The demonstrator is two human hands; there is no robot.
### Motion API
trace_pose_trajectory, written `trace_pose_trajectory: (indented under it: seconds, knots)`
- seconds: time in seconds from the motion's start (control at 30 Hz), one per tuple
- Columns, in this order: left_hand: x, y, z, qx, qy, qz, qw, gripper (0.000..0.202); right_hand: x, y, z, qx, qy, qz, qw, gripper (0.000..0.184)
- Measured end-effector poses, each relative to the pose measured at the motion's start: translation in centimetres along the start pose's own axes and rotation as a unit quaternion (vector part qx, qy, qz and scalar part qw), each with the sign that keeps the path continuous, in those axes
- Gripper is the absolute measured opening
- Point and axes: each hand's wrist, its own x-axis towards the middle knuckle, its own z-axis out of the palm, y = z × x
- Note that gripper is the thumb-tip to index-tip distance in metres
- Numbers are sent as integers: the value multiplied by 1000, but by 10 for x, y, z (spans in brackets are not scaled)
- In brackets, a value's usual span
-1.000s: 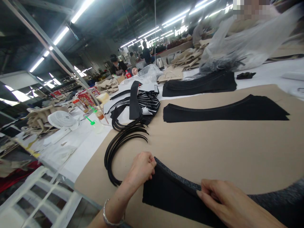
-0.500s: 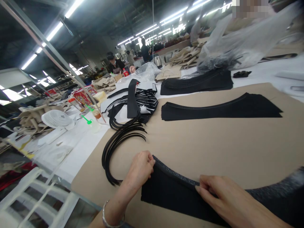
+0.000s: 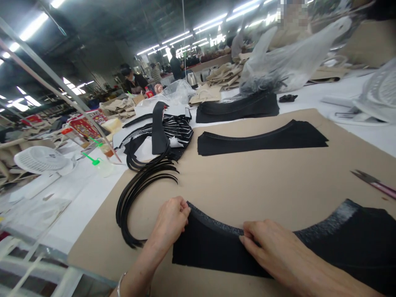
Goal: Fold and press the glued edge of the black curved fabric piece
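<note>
Right hand (image 3: 269, 245) has slid toward nine o'clock along the stack (image 3: 216, 247), pinching its edge; left hand (image 3: 170, 218) stays fisted on the corner — alignment holding.

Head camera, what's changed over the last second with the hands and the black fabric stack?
Little changed. The view swung right, revealing scissors and a white fan. The left hand still grips the fabric stack at its end; the right hand still pinches its curved edge.
</note>
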Motion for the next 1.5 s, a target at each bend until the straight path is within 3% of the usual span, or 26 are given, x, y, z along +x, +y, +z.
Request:
trace_pose_trajectory:
  seconds: [0.67, 0.9, 1.1, 1.3, 1.5]
  knots:
    - [2, -5, 4, -8, 2, 2, 1000, 12, -4, -10, -8, -32, -24, 5, 999, 28]
    - [2, -6, 5, -4, 9, 10, 1000, 12, -5, -6, -2, -39, -26, -1, 999, 30]
    - [1, -6, 4, 15, 36, 20, 999, 12, -3, -8, 6, -81, -38, 5, 996, 25]
    - [-4, -2, 1, 42, 66, 43, 996, 11, -3, -10, 11, -154, -18, 16, 988, 23]
    - [-3, -8, 4, 45, 119, 77, 989, 14, -2, -10, 9, -155, 11, 3, 988, 22]
